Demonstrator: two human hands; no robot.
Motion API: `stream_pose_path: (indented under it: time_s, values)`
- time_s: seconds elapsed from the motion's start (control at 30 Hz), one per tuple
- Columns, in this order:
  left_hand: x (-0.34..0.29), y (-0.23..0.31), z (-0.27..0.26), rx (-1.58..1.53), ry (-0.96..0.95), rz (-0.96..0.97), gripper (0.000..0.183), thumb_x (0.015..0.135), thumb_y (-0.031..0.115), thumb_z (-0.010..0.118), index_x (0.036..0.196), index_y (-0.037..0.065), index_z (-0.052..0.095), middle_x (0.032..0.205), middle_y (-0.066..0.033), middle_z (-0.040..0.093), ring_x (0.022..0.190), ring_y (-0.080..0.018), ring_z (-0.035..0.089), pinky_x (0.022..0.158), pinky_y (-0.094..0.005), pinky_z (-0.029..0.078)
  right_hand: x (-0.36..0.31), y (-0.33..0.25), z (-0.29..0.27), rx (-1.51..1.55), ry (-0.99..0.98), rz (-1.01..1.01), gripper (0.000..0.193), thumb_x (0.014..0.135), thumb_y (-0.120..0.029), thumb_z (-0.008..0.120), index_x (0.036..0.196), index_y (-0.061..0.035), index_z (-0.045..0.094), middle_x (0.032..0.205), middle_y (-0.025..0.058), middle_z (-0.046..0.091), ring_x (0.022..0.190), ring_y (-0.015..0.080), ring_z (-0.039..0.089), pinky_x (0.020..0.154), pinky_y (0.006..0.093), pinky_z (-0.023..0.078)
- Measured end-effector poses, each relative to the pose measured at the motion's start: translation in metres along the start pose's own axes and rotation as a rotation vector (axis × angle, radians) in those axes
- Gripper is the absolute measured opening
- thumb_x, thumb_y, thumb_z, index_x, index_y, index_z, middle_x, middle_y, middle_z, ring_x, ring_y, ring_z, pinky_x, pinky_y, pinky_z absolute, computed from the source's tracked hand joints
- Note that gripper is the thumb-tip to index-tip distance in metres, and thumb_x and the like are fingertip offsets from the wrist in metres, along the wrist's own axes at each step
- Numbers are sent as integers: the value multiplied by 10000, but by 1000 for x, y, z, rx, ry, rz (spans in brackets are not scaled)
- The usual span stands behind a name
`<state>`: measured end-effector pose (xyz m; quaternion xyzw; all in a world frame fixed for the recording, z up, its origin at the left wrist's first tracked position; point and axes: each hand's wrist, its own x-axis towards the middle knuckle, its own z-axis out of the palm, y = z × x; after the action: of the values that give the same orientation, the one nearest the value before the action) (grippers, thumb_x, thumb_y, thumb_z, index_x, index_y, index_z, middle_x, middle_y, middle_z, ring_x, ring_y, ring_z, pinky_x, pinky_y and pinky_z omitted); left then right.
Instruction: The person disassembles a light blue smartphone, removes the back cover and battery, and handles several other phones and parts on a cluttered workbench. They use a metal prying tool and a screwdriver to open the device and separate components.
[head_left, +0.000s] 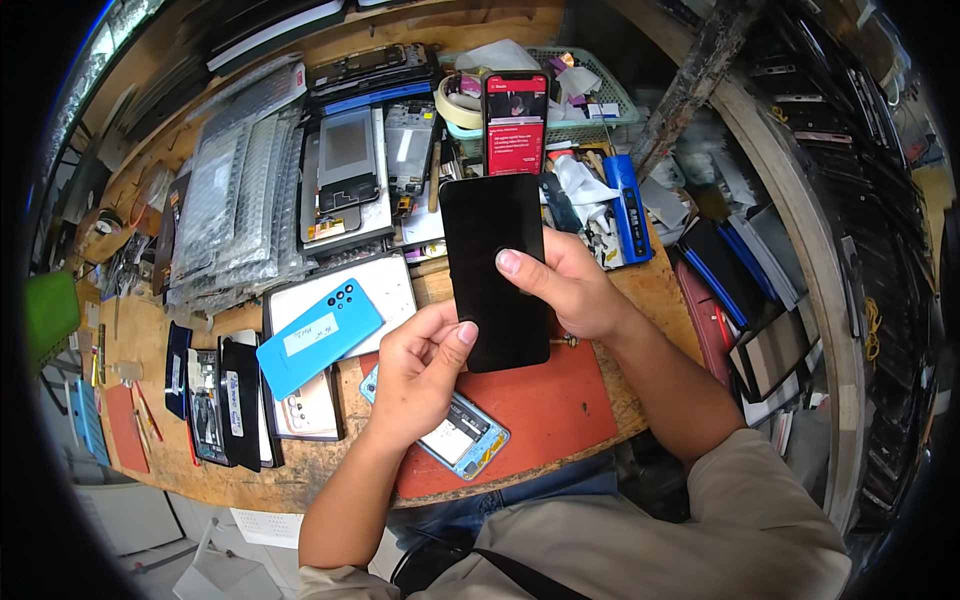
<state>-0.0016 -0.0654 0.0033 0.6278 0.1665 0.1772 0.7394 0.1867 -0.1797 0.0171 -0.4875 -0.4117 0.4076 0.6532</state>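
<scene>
Both hands hold up a black phone screen (492, 300) above the bench, its glossy dark face toward me. My left hand (420, 370) pinches its lower left edge, thumb in front and fingers curled. From the right side my right hand (570, 285) grips it, thumb pressed on the face and the other fingers hidden behind. Whether it is a bare panel or a whole phone I cannot tell. Under my left hand an opened phone body (465, 440) with a light blue frame lies on a red-orange mat (560, 415). A blue phone back cover (345, 350) with a label rests to the left.
Beyond the held screen stands a lit phone (515, 125) before a green basket (600, 85). Bubble-wrap sleeves (235, 190) and phone panels (340, 165) pile up at the back left. A blue handheld device (627, 210) sits at the right; opened phones (207, 405) lie at the left.
</scene>
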Motion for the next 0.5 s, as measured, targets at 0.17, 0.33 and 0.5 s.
stream_pose_path:
  time_s: [0.17,0.33,0.5]
  values:
    - [0,4,-5,-40,58,54,302,1089,200,672,1319,5,687,909,49,703,737,-3,542,658,-189,429,-2,-5,-4,-64,-62,78,227,1099,-199,646,1206,1,642,1069,8,684,939,52,617,809,253,547]
    - [9,2,-17,-189,156,119,276,1094,219,664,1278,15,684,920,31,714,737,-12,577,646,-187,454,-2,-6,0,-98,-136,107,163,1074,-155,686,1039,-25,596,917,-26,622,824,25,569,695,226,505]
    - [15,6,-23,-344,208,144,271,1105,187,635,1297,-3,661,1006,-24,743,824,-45,668,689,-220,548,-4,-12,-1,-149,-192,152,215,1057,-140,705,918,-38,578,848,-18,639,768,33,579,666,236,498]
